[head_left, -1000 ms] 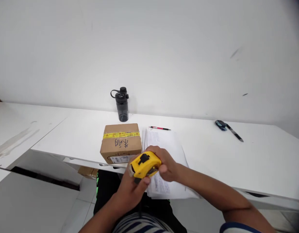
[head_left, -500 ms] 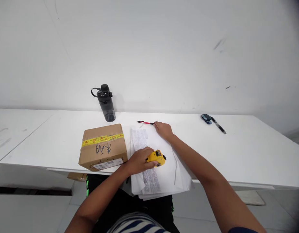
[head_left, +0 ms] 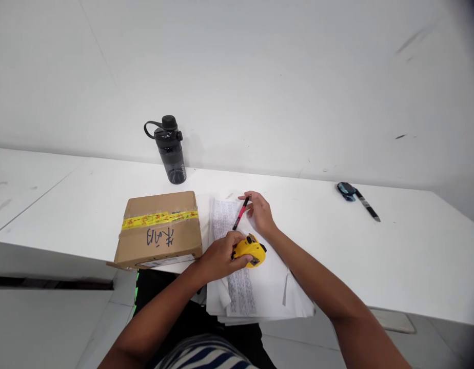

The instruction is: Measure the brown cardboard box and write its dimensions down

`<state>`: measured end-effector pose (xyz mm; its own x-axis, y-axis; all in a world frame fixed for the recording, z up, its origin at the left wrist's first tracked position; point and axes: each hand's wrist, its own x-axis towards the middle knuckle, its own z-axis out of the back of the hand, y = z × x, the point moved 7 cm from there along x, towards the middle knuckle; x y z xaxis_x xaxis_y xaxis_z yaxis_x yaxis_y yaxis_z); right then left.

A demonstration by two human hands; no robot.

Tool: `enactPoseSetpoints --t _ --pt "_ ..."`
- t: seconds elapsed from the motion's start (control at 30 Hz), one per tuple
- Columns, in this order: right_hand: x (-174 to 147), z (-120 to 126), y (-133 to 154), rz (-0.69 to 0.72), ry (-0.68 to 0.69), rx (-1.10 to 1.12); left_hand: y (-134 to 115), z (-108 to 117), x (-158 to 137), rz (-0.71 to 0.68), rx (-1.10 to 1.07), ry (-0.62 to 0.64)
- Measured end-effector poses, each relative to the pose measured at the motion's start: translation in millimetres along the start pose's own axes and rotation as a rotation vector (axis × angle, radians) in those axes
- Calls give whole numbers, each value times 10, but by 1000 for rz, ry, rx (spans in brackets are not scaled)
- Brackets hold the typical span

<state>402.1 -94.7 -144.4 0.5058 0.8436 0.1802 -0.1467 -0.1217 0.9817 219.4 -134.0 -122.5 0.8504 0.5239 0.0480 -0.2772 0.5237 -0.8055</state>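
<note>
My left hand (head_left: 221, 256) is closed around a yellow tape measure (head_left: 250, 251) with black parts, over a stack of papers (head_left: 270, 292). Small handwriting fills a strip along the left of the top sheet. Just beyond, my right hand (head_left: 261, 212) holds a red and black pen (head_left: 241, 212) between its fingers, above the far end of the papers. The pen slants, one end pointing down toward my left hand. A taped cardboard box (head_left: 158, 228) sits close by my left forearm.
At the back of the white table (head_left: 321, 236) stands a dark water bottle (head_left: 172, 154) with a carrying loop. Farther right lie a small dark blue object (head_left: 346, 190) and a black and grey marker-like pen (head_left: 368, 206). A white wall rises behind the table.
My right hand has lifted the red and black pen off the table and turned it from lying sideways to slanting toward me. The tape measure stays in my left hand. The view has shifted slightly.
</note>
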Motion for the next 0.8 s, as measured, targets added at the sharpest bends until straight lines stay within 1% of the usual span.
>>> enactPoseSetpoints --t 0.13,0.2,0.3,0.37,0.47,0.53,0.67,0.8 --pt "22 -40 -59 -44 46 55 -47 1 -2 -47 80 40" --pt "18 -26 -66 -53 28 39 -75 6 0 -62 90 63" --pt "-44 -27 -20 -37 22 -16 -104 18 -4 -96 66 64" --pt "-101 -59 41 -15 67 -59 -102 23 -8 -114 51 52" --pt "-156 -131 119 6 190 -112 -83 12 -10 -131 59 51" --pt "-159 -154 145 13 238 -146 -92 5 -10 -161 68 57" --pt "-130 -130 148 27 198 -244 -123 -13 -6 -219 85 86" --pt "-138 -136 118 30 177 -308 -121 -20 3 -223 85 101"
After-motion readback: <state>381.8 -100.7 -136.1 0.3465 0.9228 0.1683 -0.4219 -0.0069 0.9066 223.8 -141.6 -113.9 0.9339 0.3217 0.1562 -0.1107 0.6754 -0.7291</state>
